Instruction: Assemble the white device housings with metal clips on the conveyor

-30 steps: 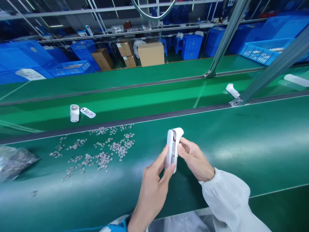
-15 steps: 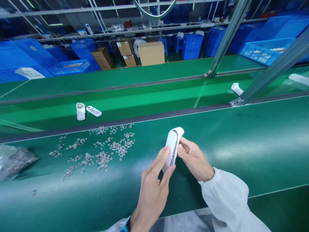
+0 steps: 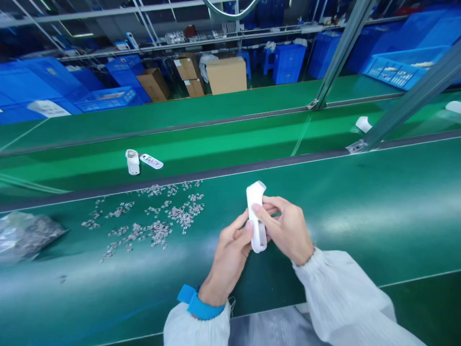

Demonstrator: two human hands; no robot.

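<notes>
Over the green table, the left hand and right hand grip a smooth white plastic casing, their fingers partly hiding its lower half, which is perhaps hollow along one side.

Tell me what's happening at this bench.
A person's left hand and right hand hold a white housing above the green bench. Small metal parts lie scattered to the left, beside a clear bag of similar-looking pieces. Beyond them, an opened white unit sits on the bright green belt.
</notes>
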